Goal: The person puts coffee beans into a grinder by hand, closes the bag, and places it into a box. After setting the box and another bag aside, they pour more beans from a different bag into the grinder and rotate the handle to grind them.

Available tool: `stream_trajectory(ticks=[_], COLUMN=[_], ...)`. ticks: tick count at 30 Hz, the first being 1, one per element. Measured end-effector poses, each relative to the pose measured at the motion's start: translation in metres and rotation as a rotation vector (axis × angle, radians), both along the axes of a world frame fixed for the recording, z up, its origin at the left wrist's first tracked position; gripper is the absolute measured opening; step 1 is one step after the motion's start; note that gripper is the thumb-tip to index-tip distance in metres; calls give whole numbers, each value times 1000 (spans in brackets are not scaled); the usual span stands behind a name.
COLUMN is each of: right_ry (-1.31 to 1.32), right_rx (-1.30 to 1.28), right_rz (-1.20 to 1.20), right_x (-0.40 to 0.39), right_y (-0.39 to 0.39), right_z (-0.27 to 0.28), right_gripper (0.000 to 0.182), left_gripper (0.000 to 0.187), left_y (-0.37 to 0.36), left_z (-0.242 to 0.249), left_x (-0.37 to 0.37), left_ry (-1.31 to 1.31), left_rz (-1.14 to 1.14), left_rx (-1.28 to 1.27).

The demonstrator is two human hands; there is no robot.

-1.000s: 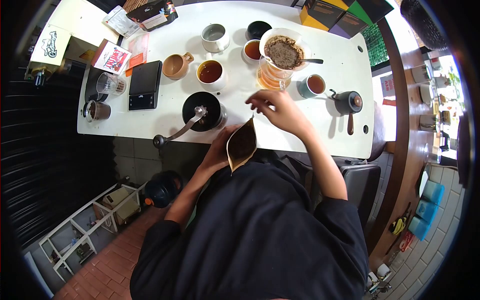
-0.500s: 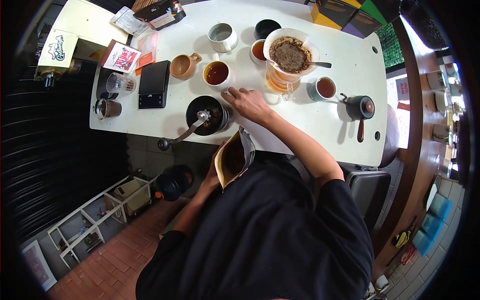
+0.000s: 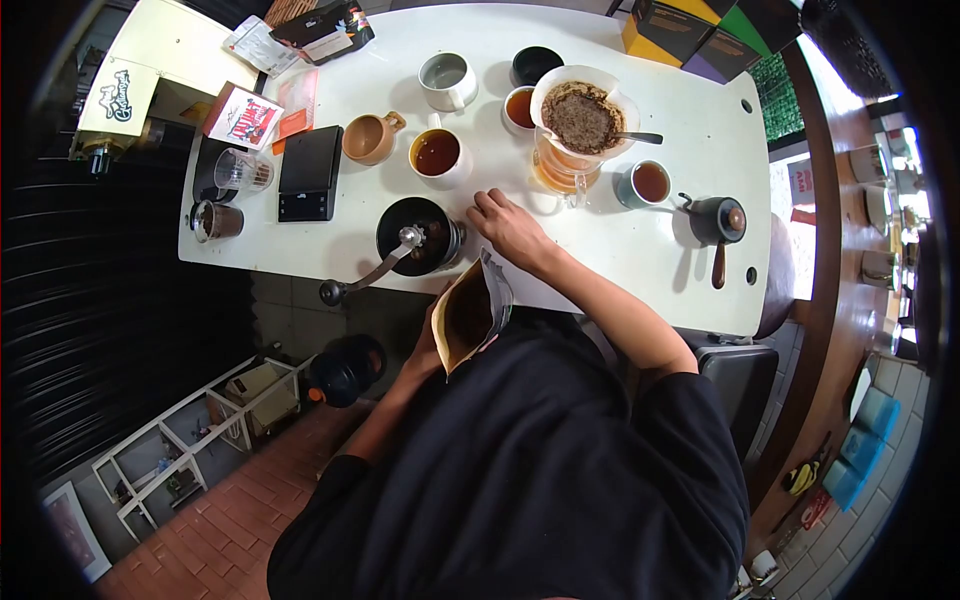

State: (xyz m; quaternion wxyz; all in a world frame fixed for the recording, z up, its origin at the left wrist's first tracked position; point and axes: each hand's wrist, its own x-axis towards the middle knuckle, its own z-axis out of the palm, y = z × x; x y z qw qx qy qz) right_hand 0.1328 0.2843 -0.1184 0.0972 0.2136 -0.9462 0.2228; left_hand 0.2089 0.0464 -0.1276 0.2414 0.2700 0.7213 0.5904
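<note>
White tabletop (image 3: 690, 230), worked from its near edge. Step in hand, judged: bag contents being handled beside the grinder. Glass carafe (image 3: 556, 172) beyond, topped by a paper filter (image 3: 550, 95) with damp-looking brown grounds. Black-topped grinder (image 3: 397, 252) nearer, just left of the right hand; crank extends over the near edge, round dark pieces inside the top, probably coffee beans.

Bag (image 3: 468, 318): at the near edge of the tabletop, close against the dark shirt. Mouth spread wide into a pointed oval, opening upward; inner face tan, outer side grey and shiny, slightly creased. Interior dark; fill level cannot be read. Walls appear thin and flexible; would probably fold inward if grip slackened.

Left hand (image 3: 427, 345): clamped on the bag's left side, fingertips partly hidden. Right hand (image 3: 512, 230): over the tabletop between grinder and carafe, apart from both; fingers curled. Whether the fingertips meet, or pinch anything small, cannot tell.

Requirement, judged: any reach into the bag calls for a steady left grip, mouth kept wide and upright, and right wrist clear of the crank.
</note>
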Motion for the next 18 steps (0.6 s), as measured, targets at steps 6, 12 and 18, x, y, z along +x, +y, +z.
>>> stream_trajectory(ticks=[6,12,18], right_ry=[-221,-356,-121], right_rx=[-677,-845,-601], right_rz=[-157,-6,151], right_x=[9,7,3], right_y=[14,10,8], right_z=[51,157,184], right_gripper=[15,11,11], left_gripper=[88,85,85], left_y=[22,24,23], left_z=[54,49,43], left_x=[-22,-18,-17], left_ry=[214,110,74], left_rz=[-110,-92,-49], left_rx=[-33,38,96])
